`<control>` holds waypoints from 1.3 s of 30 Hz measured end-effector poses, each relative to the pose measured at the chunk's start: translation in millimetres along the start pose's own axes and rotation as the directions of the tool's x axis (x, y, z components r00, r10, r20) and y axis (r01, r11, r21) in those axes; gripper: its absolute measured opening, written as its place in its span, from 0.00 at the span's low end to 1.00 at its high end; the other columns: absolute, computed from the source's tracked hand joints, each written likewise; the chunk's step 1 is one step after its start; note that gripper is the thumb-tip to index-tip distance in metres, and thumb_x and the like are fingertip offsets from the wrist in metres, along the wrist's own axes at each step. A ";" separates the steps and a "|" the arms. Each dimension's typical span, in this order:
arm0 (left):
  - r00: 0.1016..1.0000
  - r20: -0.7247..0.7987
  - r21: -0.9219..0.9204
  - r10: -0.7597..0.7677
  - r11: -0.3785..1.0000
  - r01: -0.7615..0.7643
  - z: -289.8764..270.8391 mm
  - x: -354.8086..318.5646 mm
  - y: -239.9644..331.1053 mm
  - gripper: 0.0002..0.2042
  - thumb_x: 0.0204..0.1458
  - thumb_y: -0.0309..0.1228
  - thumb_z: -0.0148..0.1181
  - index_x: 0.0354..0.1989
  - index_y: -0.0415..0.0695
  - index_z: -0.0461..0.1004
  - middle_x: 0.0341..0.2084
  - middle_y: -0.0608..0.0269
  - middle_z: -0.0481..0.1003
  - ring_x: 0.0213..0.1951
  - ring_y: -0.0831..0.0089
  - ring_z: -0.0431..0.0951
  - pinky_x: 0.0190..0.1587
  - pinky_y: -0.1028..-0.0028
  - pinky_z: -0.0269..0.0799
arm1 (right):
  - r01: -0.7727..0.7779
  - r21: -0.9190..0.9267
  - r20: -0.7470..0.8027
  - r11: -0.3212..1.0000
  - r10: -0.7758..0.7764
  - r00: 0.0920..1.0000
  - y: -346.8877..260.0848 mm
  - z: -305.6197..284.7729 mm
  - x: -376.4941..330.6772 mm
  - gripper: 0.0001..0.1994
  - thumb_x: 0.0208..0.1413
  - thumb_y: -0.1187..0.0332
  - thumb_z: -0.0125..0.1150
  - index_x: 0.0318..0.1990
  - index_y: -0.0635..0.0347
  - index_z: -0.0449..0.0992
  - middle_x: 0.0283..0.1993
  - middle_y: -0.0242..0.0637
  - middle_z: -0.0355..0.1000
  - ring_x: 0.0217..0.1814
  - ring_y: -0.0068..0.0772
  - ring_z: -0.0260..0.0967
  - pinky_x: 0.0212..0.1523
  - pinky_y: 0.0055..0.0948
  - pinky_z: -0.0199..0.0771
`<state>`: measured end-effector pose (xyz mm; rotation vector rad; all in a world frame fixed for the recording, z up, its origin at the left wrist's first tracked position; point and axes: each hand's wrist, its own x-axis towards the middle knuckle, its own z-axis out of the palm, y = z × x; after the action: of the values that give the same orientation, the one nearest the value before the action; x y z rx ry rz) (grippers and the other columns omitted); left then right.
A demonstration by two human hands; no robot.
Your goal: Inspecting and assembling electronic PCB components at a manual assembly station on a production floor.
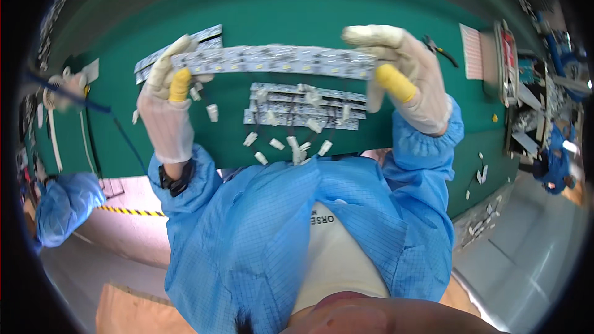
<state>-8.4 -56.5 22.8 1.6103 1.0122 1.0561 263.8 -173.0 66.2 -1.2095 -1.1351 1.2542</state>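
Note:
My left hand (164,105) and my right hand (417,80) wear white gloves with a yellow cot on each thumb. Between them they hold a long LED strip board (272,59) above the bench, one end in each hand, thumbs on the near side. It is whitish with rows of small yellow and dark parts, slightly blurred. Below it on the green mat lie several more LED strip boards (303,104), with thin wires ending in white connectors (276,144). Behind my left hand, other strip boards (212,38) lie at a slant, partly covered by it.
The green mat (291,0) covers the bench. Dark-handled pliers (440,52), a striped paper sheet (471,52) and a stacked tray (507,62) are to the right. A blue cable (127,136) hangs at left, near another person's blue sleeve (68,204). A person in blue (554,167) is far right.

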 end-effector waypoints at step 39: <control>0.873 0.221 0.633 0.434 0.618 -0.467 -10.0 1.4 -31.2 0.11 0.58 0.30 0.46 0.43 0.39 0.73 0.28 0.61 0.76 0.23 0.75 0.72 0.24 0.75 0.63 | 0.089 -0.354 -0.008 0.931 -0.098 0.995 16.2 -23.6 11.9 0.17 0.61 0.56 0.48 0.33 0.64 0.71 0.29 0.34 0.68 0.30 0.23 0.62 0.32 0.23 0.64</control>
<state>-21.9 -45.5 -4.9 2.5920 1.0427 1.0150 286.7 -162.2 48.2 -1.4118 -1.4247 0.9838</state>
